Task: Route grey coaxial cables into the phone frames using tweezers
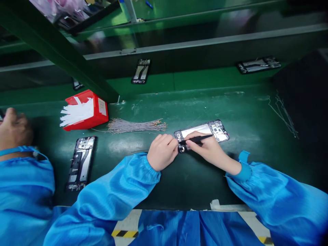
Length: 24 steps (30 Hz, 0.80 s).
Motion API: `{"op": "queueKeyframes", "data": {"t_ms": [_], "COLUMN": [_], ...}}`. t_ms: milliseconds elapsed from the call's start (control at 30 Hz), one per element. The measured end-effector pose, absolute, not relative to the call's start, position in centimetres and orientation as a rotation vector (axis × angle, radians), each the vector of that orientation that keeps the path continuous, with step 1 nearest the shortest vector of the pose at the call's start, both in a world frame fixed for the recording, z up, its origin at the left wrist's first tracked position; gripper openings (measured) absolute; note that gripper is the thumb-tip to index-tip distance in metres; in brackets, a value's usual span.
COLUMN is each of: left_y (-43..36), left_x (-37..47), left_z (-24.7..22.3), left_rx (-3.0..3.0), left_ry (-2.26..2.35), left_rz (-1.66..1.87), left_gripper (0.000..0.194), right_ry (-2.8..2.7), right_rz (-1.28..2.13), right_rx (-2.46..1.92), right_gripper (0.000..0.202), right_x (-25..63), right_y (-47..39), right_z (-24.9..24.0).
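Observation:
An opened phone (217,129) lies slightly tilted on the green bench, its inner parts showing. My right hand (205,147) is closed on black tweezers (202,137), whose tip points at the phone's left end. Beside that same end, my left hand (163,151) is closed, its fingertips at the phone's edge; what they pinch is too small to tell. A thin dark wire runs out to the left, behind my left hand. Just beyond my hands lies a bundle of thin grey cables (137,126).
A red bin (98,111) of white strips stands left of the cables. Another opened phone (81,163) lies front left, near a person's hand (15,128). More phones (141,71) rest along the back ledge. Loose wires (283,114) and a dark box (304,102) are at right.

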<state>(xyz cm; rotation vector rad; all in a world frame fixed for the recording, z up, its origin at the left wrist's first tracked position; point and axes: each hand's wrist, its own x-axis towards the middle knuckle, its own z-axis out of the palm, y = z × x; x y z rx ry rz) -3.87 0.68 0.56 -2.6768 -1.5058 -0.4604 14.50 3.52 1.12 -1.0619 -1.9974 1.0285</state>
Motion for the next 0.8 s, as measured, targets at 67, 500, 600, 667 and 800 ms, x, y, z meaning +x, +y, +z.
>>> {"op": "queueKeyframes", "data": {"t_ms": [67, 500, 600, 667, 800], "left_y": [0.66, 0.63, 0.68, 0.74, 0.98], "left_x": [-3.89, -3.99, -4.12, -4.18, -4.21], "left_z": [0.57, 0.72, 0.90, 1.08, 1.48], "left_rx": [-2.683, -2.728, -2.753, -2.786, -2.865], "left_ry": [-1.494, -1.447, -1.455, -1.477, -1.550], "left_rz": [-0.469, -0.467, -0.459, -0.441, -0.373], "left_gripper": [0.022, 0.025, 0.025, 0.023, 0.018], "right_ry": [-2.002, -2.021, -2.119, -2.212, -2.350], "right_rz": [1.029, 1.039, 0.970, 0.889, 0.766], "right_rx": [-1.061, -1.024, -0.929, -0.852, -0.772], "right_gripper": [0.010, 0.011, 0.010, 0.010, 0.013], "right_x": [14.51, 14.58, 14.55, 14.47, 14.03], "right_y": [3.50, 3.46, 3.51, 3.57, 3.59], "right_z": [1.09, 1.25, 1.53, 1.71, 1.89]}}
